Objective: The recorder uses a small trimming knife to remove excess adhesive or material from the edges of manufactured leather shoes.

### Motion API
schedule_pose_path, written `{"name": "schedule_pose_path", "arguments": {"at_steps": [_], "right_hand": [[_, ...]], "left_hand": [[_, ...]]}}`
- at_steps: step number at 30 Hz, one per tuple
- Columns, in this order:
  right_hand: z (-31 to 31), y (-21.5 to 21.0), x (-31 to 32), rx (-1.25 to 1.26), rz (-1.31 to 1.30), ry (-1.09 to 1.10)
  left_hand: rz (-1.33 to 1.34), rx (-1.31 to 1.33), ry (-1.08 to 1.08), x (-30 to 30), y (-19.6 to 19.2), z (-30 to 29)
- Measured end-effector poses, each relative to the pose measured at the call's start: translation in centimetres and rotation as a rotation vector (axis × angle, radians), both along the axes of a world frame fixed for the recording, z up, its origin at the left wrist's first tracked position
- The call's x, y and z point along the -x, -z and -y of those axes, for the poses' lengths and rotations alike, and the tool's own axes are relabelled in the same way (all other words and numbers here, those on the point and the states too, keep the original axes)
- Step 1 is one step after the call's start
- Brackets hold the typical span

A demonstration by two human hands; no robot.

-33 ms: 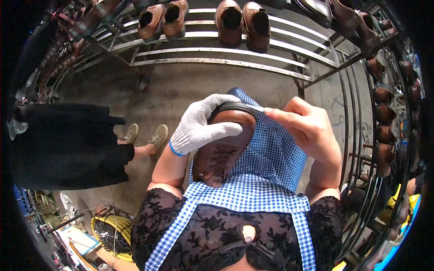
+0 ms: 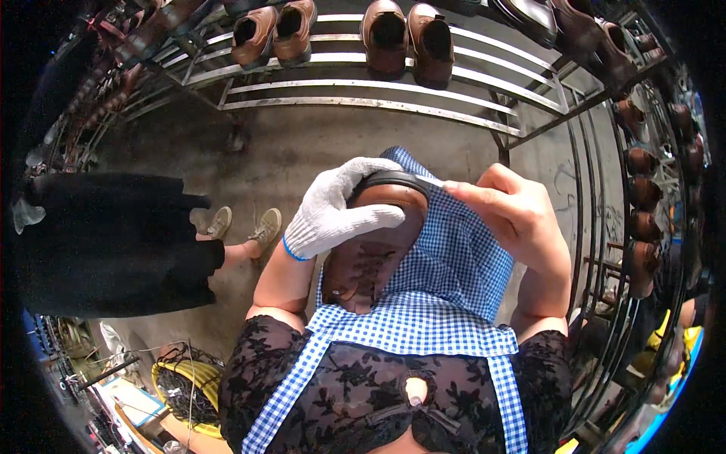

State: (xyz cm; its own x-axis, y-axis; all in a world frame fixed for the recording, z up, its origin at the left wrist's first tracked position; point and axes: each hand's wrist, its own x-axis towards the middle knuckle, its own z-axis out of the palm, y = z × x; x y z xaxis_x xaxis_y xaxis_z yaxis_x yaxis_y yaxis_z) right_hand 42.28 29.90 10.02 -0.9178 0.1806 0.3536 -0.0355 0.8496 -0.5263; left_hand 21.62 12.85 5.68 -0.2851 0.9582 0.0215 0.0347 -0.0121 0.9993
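Note:
A brown lace-up leather shoe with a dark sole rests in front of my blue-and-white checked apron, its toe pointing away from me. My left hand, in a white knitted glove with a blue cuff, is closed around the toe; the thumb lies across the upper and the fingers go over the sole edge. My bare right hand pinches a thin, pale, blade-like tool, with the index finger stretched along it. Its tip meets the sole edge at the toe, beside my gloved fingers. Most of the tool is hidden in my hand.
Ahead stands a metal rack bearing pairs of brown shoes. More shoes line racks on the right. Another person in a dark skirt and light shoes stands at my left. A yellow-rimmed basket sits low at left.

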Motion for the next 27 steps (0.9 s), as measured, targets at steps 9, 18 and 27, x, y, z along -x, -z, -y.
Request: {"name": "schedule_pose_path", "arguments": {"at_steps": [9, 18, 27], "right_hand": [[1.0, 3.2, -1.3, 0.261, -0.047, 0.038], [0.9, -1.4, 0.2, -0.09, 0.081, 0.039], [0.5, 0.6, -1.5, 0.106, 0.009, 0.091]], "left_hand": [[0.044, 0.033, -0.016, 0.7, -0.1, -0.4], [-0.053, 0.0, 0.08, 0.0, -0.4, -0.8], [-0.043, 0.073, 0.067, 0.4, -0.3, -0.7]]}}
